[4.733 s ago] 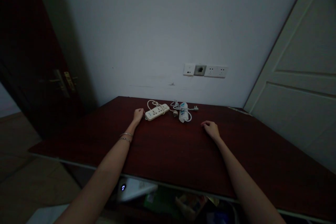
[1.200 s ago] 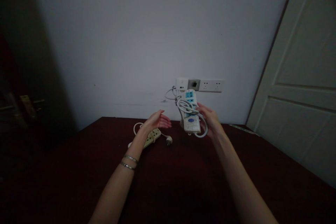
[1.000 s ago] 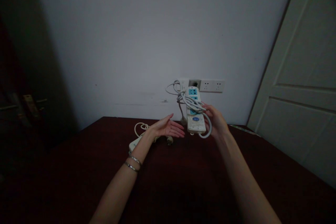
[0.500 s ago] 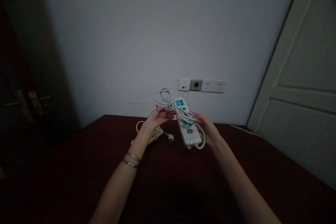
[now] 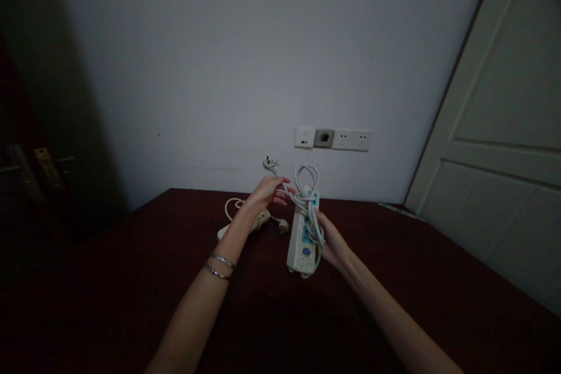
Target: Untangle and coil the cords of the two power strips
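My right hand [image 5: 331, 238] grips a white power strip [image 5: 297, 245] with blue sockets from its right side, tilted above the table. Its grey-white cord [image 5: 312, 216] is bundled in loops over the sockets. The fingers of my left hand [image 5: 269, 191] are closed on the cord near its plug end, left of the strip. The plug [image 5: 269, 163] sticks up beyond my left fingers, against the wall behind. Beneath my left forearm lies a second, cream power strip [image 5: 262, 219], partly hidden, with its own plug [image 5: 283, 226] on the table.
The dark red table [image 5: 377, 286] meets a pale wall [image 5: 228, 82]. Wall sockets [image 5: 352, 140] sit just above the table's back edge. A panelled white door [image 5: 504, 152] is on the right. A dark door with a handle [image 5: 48, 166] stands at the left.
The white power strip has come down and turned more end-on towards me. My left hand, formerly with loose fingers beside the loops, now holds the cord, and its plug has come into sight.
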A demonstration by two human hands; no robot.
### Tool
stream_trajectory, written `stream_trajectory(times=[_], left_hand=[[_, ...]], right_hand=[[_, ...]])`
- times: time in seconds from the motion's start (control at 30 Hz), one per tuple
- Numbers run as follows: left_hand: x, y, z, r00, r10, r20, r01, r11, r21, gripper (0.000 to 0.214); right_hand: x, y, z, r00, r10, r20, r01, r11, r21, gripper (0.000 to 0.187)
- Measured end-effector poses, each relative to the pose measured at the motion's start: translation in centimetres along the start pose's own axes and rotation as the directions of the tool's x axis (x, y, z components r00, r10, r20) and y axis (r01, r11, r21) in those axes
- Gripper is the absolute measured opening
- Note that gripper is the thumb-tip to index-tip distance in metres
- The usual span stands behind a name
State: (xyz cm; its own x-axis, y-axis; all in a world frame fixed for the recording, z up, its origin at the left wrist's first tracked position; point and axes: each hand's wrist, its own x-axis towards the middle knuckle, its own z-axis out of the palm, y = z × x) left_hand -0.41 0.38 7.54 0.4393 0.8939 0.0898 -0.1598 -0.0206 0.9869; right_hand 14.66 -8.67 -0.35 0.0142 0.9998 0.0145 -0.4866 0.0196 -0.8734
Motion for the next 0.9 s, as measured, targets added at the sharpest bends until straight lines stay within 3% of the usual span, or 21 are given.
stream_trajectory(times=[0.23, 0.47, 0.6, 0.67, 0.73, 0.83, 0.9], left_hand=[[-2.2, 1.5, 2.1, 0.978, 0.119, 0.171, -0.139, 0.984, 0.109, 0.015], [-4.1, 2.4, 3.6, 0.947, 0.168, 0.273, -0.203, 0.974, 0.105, 0.015], [-4.9, 3.0, 3.9, 0.949, 0.173, 0.264, -0.21, 0.971, 0.119, 0.015], [-5.1, 3.3, 3.8, 0.952, 0.189, 0.24, -0.223, 0.967, 0.12, 0.016], [-5.3, 3.5, 3.6, 0.955, 0.207, 0.211, -0.237, 0.963, 0.126, 0.016], [-5.2, 3.7, 3.5, 0.959, 0.234, 0.163, -0.258, 0.955, 0.146, 0.016], [-5.1, 3.6, 3.5, 0.958, 0.257, 0.13, -0.277, 0.945, 0.173, 0.015]], right_hand=[[0.4, 1.4, -0.1, 0.998, 0.004, -0.056, -0.005, 1.0, -0.019, 0.042], [-0.5, 1.6, -0.1, 0.966, 0.113, 0.232, -0.152, 0.976, 0.156, 0.04], [0.2, 1.8, -1.2, 0.968, 0.031, 0.248, -0.065, 0.99, 0.128, 0.028], [0.8, 0.9, -2.4, 0.989, -0.033, 0.143, 0.035, 0.999, -0.012, 0.022], [1.4, -1.0, -3.6, 0.982, -0.174, -0.072, 0.156, 0.966, -0.205, 0.015], [1.8, -5.3, -4.2, 0.888, -0.38, -0.26, 0.307, 0.91, -0.279, 0.012], [1.3, -7.9, -3.2, 0.81, -0.505, -0.298, 0.409, 0.851, -0.331, 0.014]])
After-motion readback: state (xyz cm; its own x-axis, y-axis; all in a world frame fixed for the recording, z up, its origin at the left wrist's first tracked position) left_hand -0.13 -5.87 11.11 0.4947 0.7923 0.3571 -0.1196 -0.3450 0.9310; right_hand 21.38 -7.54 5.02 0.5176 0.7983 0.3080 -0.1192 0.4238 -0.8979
